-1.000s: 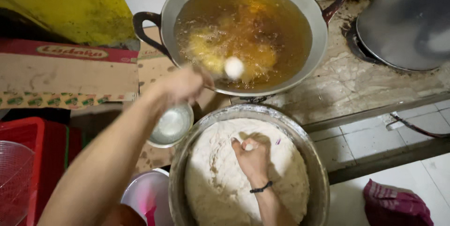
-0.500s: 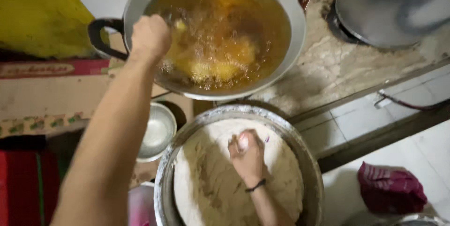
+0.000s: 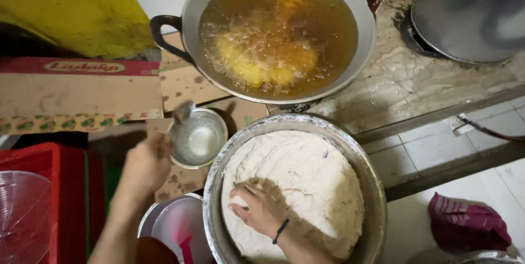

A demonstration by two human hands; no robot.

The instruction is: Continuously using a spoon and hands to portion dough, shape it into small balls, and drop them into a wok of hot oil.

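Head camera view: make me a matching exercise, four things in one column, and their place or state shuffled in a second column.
1. wok
2. small metal bowl
3. right hand
4. crate

a. red, far left
b. pressed into pale dough
c. bubbling oil with yellow pieces
d. beside the dough basin, a spoon at its rim

Pairs: 1-c, 2-d, 3-b, 4-a

The right hand presses into pale dough in the near metal basin; the left hand holds a spoon over a small bowl.
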